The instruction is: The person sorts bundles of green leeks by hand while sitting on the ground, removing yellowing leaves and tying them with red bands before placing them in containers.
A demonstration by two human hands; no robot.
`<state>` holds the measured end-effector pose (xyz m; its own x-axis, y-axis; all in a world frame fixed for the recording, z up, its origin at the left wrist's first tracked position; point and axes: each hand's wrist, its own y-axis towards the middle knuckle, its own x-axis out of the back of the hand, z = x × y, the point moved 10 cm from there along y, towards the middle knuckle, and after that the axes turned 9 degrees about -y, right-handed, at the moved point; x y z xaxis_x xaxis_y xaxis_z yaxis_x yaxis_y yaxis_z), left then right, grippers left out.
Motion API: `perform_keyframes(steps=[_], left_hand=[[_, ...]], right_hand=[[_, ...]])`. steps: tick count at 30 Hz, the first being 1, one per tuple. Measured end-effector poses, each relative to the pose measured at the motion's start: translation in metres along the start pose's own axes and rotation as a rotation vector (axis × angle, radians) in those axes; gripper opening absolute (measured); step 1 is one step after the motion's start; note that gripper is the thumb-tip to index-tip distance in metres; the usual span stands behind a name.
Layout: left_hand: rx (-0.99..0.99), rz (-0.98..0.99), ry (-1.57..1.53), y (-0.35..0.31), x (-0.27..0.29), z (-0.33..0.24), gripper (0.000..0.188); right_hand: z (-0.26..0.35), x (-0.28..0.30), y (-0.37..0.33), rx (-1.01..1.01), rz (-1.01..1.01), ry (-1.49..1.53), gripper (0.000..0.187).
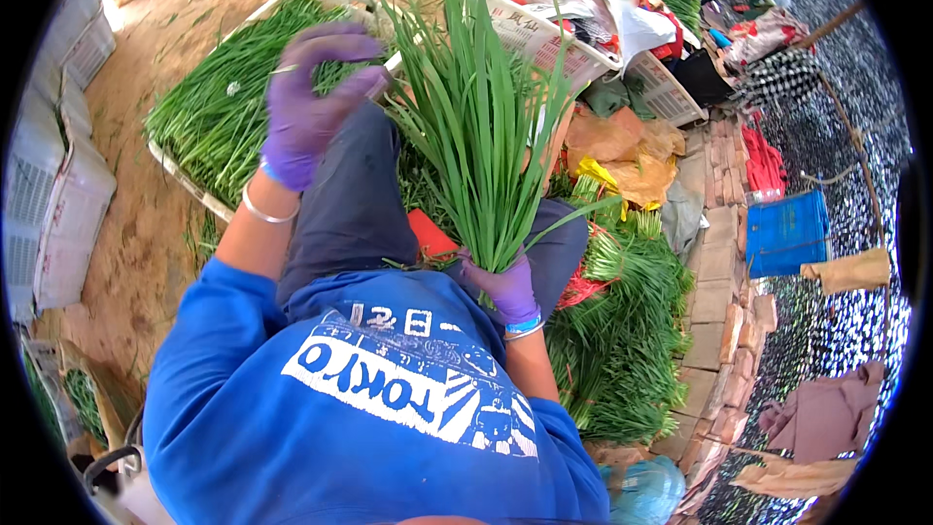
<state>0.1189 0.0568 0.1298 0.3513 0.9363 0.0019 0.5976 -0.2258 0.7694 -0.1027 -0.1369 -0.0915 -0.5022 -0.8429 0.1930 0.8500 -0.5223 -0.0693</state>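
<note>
Held bunch [478, 126]: long, flat, ribbon-like green leaves, smooth and pointed, fanning outward above your lap, 1 stray blade jutting to the right. Right hand [505, 287]: gloved in thin purple material, its fingers are closing around the bunch's gathered base. Left hand [316, 102]: likewise gloved, darkened at the fingers, is hovering left of the leaves, fingers curving wide apart from the thumb.

White crate [190, 183]: rigid plastic, is bearing a loose heap of slender green stalks [233, 87]. Tied bundles [632, 331]: dense and feathery, are lying at your right, red ties [578, 290] showing among them. Plastic bag [622, 146]: crinkled, orange-tan, is resting beyond these. Brick edging [714, 272]: rough, blocky, is running alongside.

Hidden or unclear: your right hand is covering the lowest ends of the bunch; a thin pale strand is crossing a left finger, its nature uncertain; the leaves are masking part of your right knee; a red object [431, 235] between your legs is showing only partly.

Count: 1 held bunch; 2 purple gloves; 2 bracelets [269, 212], 1 per wrist; 1 stalk-filled crate; bundles overlapping, uncountable.
</note>
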Motion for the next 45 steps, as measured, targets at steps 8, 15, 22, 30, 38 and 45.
perform_keyframes(steps=[8,15,22,30,38,45], left_hand=[[0.220,0.402,0.296,-0.025,-0.075,0.059,0.027],[0.033,-0.334,0.185,-0.030,-0.003,0.059,0.006],[0.044,-0.436,-0.359,-0.010,0.036,0.053,0.021],[-0.349,-0.051,-0.482,0.037,0.018,-0.038,0.030],[-0.119,0.426,0.145,0.043,-0.082,-0.006,0.059],[-0.305,0.664,0.254,0.012,-0.110,0.027,0.028]], right_hand=[[0.014,-0.019,0.007,0.030,0.056,-0.129,0.039],[0.034,-0.013,0.002,0.141,0.002,-0.349,0.057],[0.055,0.007,0.004,0.190,-0.155,-0.682,0.061],[0.073,0.020,-0.002,0.229,-0.259,-0.897,0.061],[0.075,0.011,0.000,0.274,-0.258,-0.985,0.063],[0.079,0.007,-0.004,0.308,-0.256,-0.947,0.065]])
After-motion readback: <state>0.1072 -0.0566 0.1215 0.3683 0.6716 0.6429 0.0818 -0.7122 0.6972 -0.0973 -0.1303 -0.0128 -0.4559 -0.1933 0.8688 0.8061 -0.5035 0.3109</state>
